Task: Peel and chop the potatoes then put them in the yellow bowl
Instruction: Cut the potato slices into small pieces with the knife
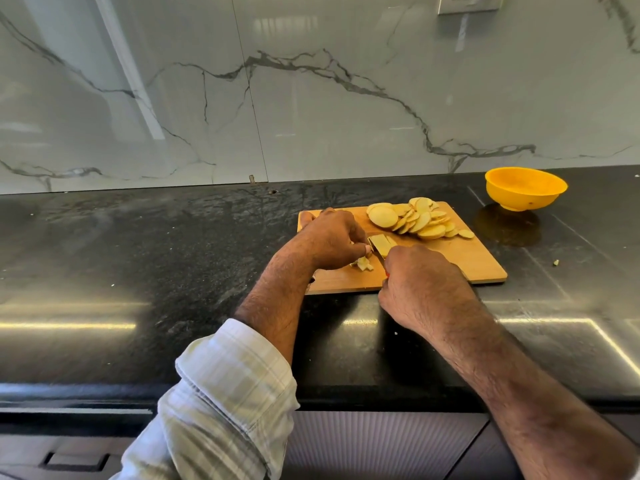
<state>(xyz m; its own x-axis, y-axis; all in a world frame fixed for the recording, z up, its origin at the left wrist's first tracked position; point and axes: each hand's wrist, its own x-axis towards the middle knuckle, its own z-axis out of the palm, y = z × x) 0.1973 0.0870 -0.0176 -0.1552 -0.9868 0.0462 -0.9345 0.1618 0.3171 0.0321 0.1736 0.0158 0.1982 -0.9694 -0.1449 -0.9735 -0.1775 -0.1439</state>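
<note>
Chopping is in hand: near the rectangular wooden cutting board's point(450, 258) front edge, small pale potato pieces point(362, 263) are pinched by the left hand point(332, 239). A steel-bladed knife point(380, 244) is gripped in the right hand point(422, 282), apparently mid-cut. Next, the round potato slices point(415, 220) near the back edge need cutting, then moving to the yellow plastic bowl point(525, 188).

Home kitchen: black stone counter point(173, 254), marble backsplash point(311, 98), wooden cutting board point(450, 258).

1 cutting board point(450, 261), 1 yellow bowl point(525, 188) right of board, 1 knife point(378, 247) on board, 2 hands; slices too overlapped to count.
</note>
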